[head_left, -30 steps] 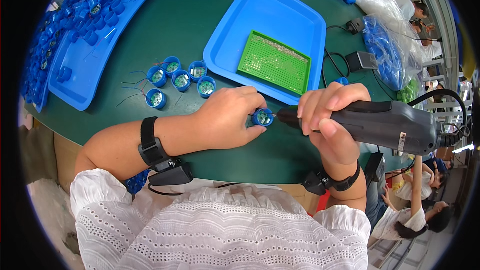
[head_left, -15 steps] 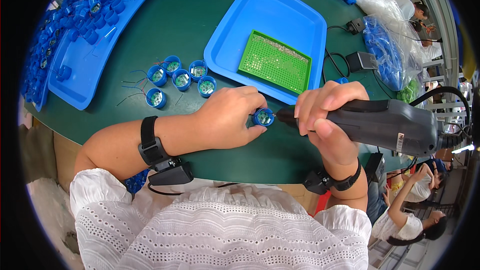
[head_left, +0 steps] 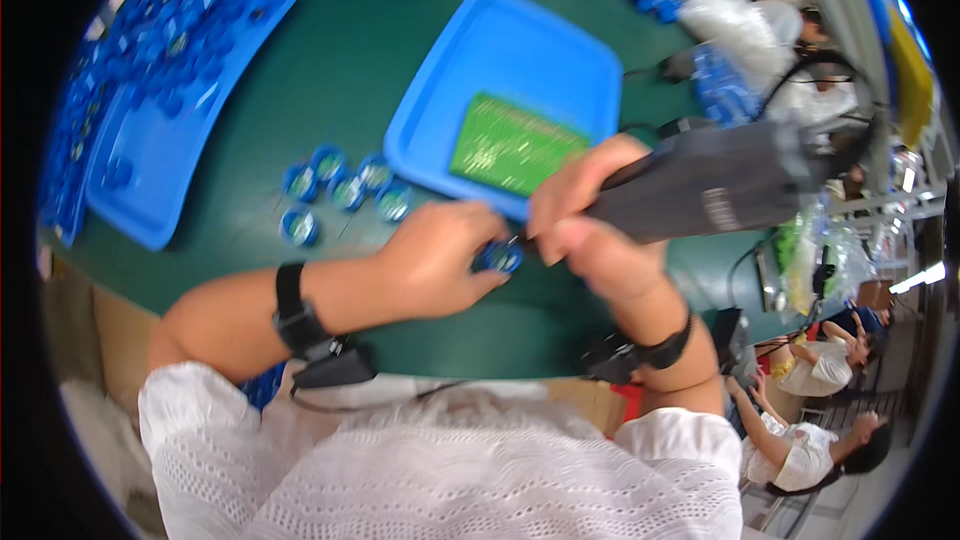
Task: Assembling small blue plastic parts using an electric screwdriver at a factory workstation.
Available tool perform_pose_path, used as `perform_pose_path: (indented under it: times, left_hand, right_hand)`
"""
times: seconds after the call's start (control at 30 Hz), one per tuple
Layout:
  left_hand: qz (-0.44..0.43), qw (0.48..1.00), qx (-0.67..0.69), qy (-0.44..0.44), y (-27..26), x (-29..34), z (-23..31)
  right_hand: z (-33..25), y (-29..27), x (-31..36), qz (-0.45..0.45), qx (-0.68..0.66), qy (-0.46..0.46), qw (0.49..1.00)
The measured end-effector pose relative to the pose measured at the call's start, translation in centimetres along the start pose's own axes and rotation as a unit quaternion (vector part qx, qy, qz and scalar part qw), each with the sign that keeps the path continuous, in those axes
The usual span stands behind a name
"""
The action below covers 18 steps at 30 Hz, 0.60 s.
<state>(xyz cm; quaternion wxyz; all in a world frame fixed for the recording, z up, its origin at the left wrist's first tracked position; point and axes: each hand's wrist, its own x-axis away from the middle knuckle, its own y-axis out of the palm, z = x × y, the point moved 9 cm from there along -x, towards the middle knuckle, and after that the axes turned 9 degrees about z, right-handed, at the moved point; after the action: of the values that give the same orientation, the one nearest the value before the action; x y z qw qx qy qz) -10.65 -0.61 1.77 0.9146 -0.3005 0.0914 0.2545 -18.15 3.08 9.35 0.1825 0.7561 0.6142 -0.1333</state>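
My left hand [head_left: 440, 258] grips a small round blue cup [head_left: 503, 257] between thumb and fingers, just above the green table. A circuit board appears to sit inside the cup, as in the others, but motion blurs it. Closed round the front of a dark grey electric screwdriver [head_left: 700, 185] is my right hand [head_left: 595, 225]. The driver's tip reaches toward the upper edge of the cup; whether it touches is too blurred to tell. Left of my left hand stand several similar blue cups [head_left: 347, 192] with green boards in them.
Beyond my hands lies a blue tray [head_left: 402, 130] with a green perforated tray [head_left: 515, 145] inside. Blue trays heaped with cups [head_left: 150, 215] fill the far left. Plastic bags [head_left: 730, 30] and cables lie at the far right. Other people [head_left: 810, 455] sit to the right.
My right hand and the screwdriver have moved left, closer to my left hand, and the driver's rear end has tilted up. The whole view has shifted slightly and become blurred.
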Motion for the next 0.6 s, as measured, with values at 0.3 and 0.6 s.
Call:
perform_pose_path:
  times: [0.3,0.6]
  left_hand:
    - [-0.012,0.999,-0.031,-0.029,-0.3,2.1,0.3]
    - [0.042,0.995,-0.087,-0.002,-0.5,1.8,-0.4]
  right_hand:
    - [1.0,1.9,1.7,0.046,-0.083,0.066,0.993]
    - [-7.5,-2.0,-0.9,0.095,-0.01,-0.168,0.981]
